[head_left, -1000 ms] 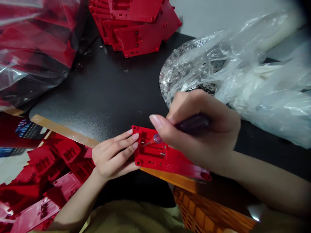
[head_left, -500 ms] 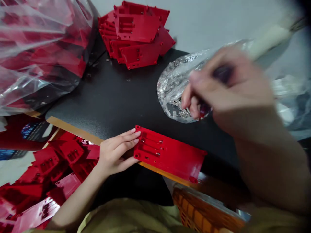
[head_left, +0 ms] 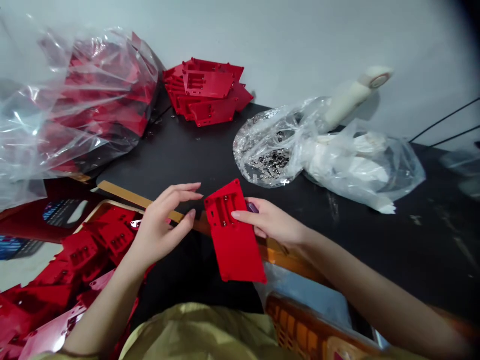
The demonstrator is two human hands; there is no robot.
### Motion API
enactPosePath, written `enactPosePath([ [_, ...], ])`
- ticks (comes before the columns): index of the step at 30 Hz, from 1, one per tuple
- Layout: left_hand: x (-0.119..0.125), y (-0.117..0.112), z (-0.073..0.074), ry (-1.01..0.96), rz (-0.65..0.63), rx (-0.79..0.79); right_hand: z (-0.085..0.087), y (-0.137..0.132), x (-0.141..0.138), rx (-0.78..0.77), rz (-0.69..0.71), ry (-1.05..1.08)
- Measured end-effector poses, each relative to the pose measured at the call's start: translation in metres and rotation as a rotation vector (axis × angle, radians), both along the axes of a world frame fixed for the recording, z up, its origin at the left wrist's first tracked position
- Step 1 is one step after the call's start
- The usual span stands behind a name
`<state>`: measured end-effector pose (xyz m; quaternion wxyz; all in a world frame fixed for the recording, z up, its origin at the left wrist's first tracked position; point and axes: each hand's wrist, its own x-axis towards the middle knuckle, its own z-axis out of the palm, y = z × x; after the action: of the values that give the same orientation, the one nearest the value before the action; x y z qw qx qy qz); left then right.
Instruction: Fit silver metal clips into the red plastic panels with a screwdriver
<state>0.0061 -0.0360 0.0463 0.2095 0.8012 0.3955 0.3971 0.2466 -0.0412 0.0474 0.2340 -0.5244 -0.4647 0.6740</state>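
My right hand (head_left: 279,222) grips a red plastic panel (head_left: 238,252) by its right edge, thumb across its face. The panel is tilted and held above the table's front edge; its upper end has a battery compartment with small metal contacts. A dark purple handle (head_left: 252,206) shows between that hand and the panel; the rest of it is hidden. My left hand (head_left: 161,225) is open just left of the panel, fingers apart and touching nothing. Behind the panel lies a clear plastic bag (head_left: 247,132) of small shiny metal pieces.
A stack of red panels (head_left: 210,85) stands at the back beside a big clear bag (head_left: 108,95) of red parts. More red panels (head_left: 86,250) fill a box at left. A white cylinder (head_left: 348,105) and bagged white items (head_left: 360,170) are at right, an orange basket (head_left: 292,325) below.
My right hand has come down from above the metal pieces and taken hold of the panel. The panel is lifted and turned more upright. My left hand has let go of it.
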Motion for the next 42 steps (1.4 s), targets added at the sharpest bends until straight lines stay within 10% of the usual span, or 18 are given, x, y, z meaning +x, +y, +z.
enactPosePath([
  [9,0.02,-0.037,0.01,0.271,0.281,0.124,-0.025,-0.058,-0.049,0.063,-0.232,0.177],
  [17,-0.003,-0.064,0.011,-0.084,0.258,-0.434,-0.051,-0.093,-0.101,0.222,-0.319,0.191],
  [23,-0.026,-0.098,0.008,-0.57,0.263,-0.791,-0.067,-0.112,-0.131,0.54,-0.128,-0.085],
  [30,-0.056,-0.12,0.005,-0.757,0.703,-1.081,-0.081,-0.112,-0.153,0.521,0.193,-0.008],
  [34,-0.069,-0.132,0.006,-0.705,0.789,-1.102,-0.076,-0.102,-0.131,0.435,0.313,0.124],
  [42,-0.05,-0.14,0.019,-0.389,0.469,-1.164,-0.016,-0.099,-0.108,0.278,0.359,0.077],
])
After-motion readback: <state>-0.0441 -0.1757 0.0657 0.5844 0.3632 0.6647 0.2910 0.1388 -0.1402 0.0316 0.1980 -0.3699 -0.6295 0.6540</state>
